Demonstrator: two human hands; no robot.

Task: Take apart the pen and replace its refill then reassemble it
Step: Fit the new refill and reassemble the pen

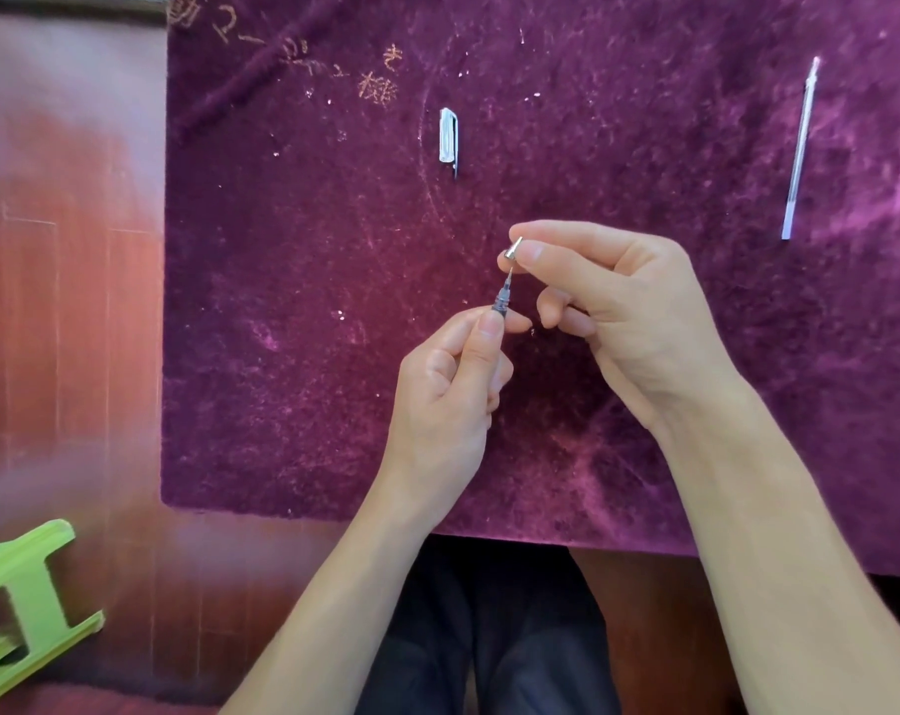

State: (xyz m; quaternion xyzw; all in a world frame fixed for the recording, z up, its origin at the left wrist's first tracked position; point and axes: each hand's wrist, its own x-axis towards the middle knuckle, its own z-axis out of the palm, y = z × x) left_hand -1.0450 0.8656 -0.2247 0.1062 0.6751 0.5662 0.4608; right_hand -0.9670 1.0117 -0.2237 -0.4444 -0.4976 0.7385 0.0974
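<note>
My left hand [453, 384] grips the pen barrel [502, 300] upright, its threaded end and the refill's thin point sticking out above my fingers. Just above that point, my right hand [612, 312] pinches the small metal tip cone [514, 248] between thumb and forefinger, a little apart from the refill point. The clear pen cap [448, 136] with its clip lies on the purple cloth [308, 301] further back. A long thin refill [800, 147] lies alone on the cloth at the far right. Most of the barrel is hidden inside my left fist.
The purple cloth covers the table, and its front edge runs just above my lap. A reddish wooden floor shows at the left, with a green plastic stool [19, 601] at the lower left.
</note>
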